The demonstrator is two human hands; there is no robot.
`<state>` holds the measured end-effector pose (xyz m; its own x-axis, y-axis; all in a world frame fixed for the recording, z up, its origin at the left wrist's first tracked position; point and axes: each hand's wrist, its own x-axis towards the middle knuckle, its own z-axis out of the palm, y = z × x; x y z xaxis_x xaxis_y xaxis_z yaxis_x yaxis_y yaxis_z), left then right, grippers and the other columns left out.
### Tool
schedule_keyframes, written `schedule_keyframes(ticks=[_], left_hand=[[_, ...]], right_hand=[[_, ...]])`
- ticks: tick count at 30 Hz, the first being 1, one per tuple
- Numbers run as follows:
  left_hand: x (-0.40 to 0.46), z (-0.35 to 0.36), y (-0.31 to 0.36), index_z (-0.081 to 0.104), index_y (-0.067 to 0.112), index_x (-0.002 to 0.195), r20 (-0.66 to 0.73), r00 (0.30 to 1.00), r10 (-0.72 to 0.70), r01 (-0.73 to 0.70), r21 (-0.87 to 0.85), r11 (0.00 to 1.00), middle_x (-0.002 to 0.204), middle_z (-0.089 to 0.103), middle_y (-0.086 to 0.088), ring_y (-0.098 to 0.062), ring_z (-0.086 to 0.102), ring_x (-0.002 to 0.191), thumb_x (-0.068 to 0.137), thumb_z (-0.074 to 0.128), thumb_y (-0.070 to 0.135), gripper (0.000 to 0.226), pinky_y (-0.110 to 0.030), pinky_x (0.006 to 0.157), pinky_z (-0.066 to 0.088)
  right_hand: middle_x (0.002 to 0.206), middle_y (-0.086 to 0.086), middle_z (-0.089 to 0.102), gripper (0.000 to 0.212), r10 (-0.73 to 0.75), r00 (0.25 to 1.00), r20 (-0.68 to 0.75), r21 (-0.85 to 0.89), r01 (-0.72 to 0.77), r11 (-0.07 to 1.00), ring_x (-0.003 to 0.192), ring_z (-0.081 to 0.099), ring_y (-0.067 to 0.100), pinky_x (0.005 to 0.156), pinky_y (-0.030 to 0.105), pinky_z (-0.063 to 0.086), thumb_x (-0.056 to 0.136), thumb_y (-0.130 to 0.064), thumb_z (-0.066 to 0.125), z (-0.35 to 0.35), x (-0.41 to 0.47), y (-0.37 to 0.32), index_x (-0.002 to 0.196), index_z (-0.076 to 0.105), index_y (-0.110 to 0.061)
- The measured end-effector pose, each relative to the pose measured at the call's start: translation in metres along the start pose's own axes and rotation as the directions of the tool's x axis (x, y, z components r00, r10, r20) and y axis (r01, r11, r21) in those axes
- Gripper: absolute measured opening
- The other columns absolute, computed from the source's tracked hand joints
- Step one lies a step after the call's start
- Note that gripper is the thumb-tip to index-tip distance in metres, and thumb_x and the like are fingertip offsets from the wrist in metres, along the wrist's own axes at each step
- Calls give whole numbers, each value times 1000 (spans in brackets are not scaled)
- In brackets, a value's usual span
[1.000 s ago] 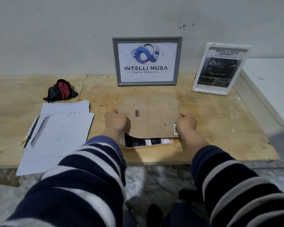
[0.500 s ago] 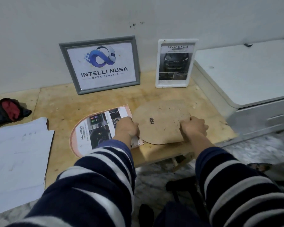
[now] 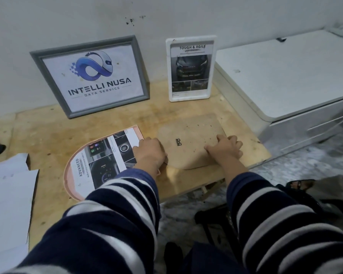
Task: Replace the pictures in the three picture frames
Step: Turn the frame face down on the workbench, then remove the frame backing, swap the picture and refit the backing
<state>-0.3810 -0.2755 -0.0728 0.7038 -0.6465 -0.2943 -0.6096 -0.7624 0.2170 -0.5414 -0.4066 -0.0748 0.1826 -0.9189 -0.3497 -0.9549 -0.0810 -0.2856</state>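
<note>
A: Pink frame (image 3: 68, 181) lies flat on the table (image 3: 53, 135), glossy car picture (image 3: 105, 157) face up in it, and the brown backing board (image 3: 188, 139) sits just to its right, near the table's front edge

B: What's the worry here?

A: That picture looks loose to me. The left hand (image 3: 150, 153) is pressed on its right corner, fingers curled down, and I can't tell whether it's pinching the paper or just pinning it. Drag it sideways and the sheet could crease or skid out of the frame

B: And the board?

A: Right hand (image 3: 225, 148) rests on its right part, fingers bent over it, palm down, not clearly gripping. The board's near edge is close to the table's lip, so a careless push might tip it off onto the floor

B: So the frame sits where, against the hands?

A: Left of both hands, partly under the left sleeve (image 3: 115, 194). The board lies between the hands. Further back, the grey frame (image 3: 36, 56) and the white frame (image 3: 191, 98) lean on the wall, well apart from either hand; loose papers (image 3: 10, 194) lie far left
</note>
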Motion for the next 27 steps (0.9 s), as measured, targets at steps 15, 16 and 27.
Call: schedule_keyframes(ticks=[15,16,27], left_hand=[[-13,-5,-19,58,30,124,-27,997,71,-73,-68,995,130,49,2,-27,31,125,94,53,41,32,-43,100,27],[-15,-7,-27,56,31,124,-48,997,55,-59,-95,994,131,48,2,-27,31,125,95,50,40,31,-42,100,26],[-44,-36,-127,41,17,139,-119,930,-347,317,-215,924,149,30,-11,-33,25,136,94,50,29,47,-48,108,30]], right_hand=[[147,15,24,51,-19,1000,14,-178,21,984,134,22,34,112,50,16,87,-19,47,12,-9,-29,136,39,-27],[147,15,24,52,-60,998,4,-195,60,979,134,21,34,113,50,14,85,-17,47,15,-13,-35,136,39,-26],[138,7,38,46,-488,869,78,-170,494,853,124,31,29,104,41,27,89,-15,46,59,-78,-123,133,49,-24]])
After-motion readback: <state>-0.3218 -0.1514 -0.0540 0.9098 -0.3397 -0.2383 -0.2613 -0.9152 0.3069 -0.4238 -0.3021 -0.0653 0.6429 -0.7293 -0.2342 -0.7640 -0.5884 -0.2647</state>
